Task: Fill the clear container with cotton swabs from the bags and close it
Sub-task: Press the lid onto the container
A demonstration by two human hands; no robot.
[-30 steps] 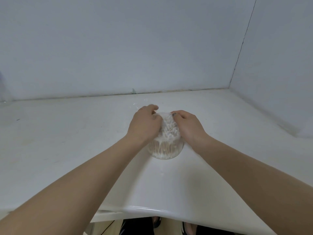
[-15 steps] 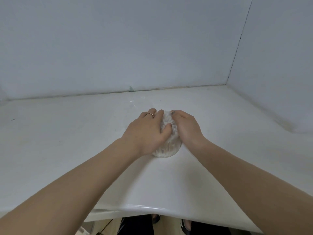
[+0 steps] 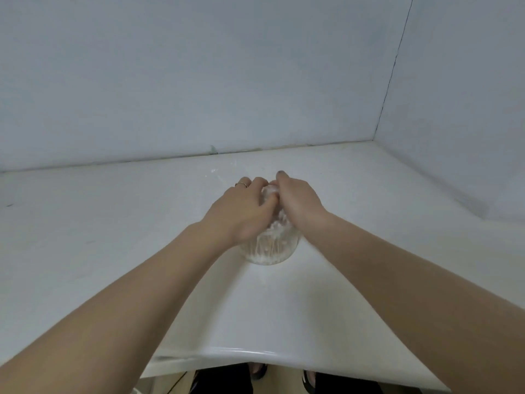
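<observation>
Both hands work atop the clear container (image 3: pixel 268 248), mid-tabletop (image 3: pixel 113 223). Left hand (image 3: pixel 241 211) curls over its top; right hand (image 3: pixel 298 200) grips the right rim. Cotton swabs (image 3: pixel 270 245) fill it. Step: likely closing. Next: even downward pressure.

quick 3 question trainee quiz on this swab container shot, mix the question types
1. True or false: the clear container stands on the white counter.
2. What fills the container? A) coins B) cotton swabs C) water
3. Which hand wears a ring?

Key:
1. True.
2. B.
3. The left hand; the right hand shows none. Both are on top of the container.
</observation>
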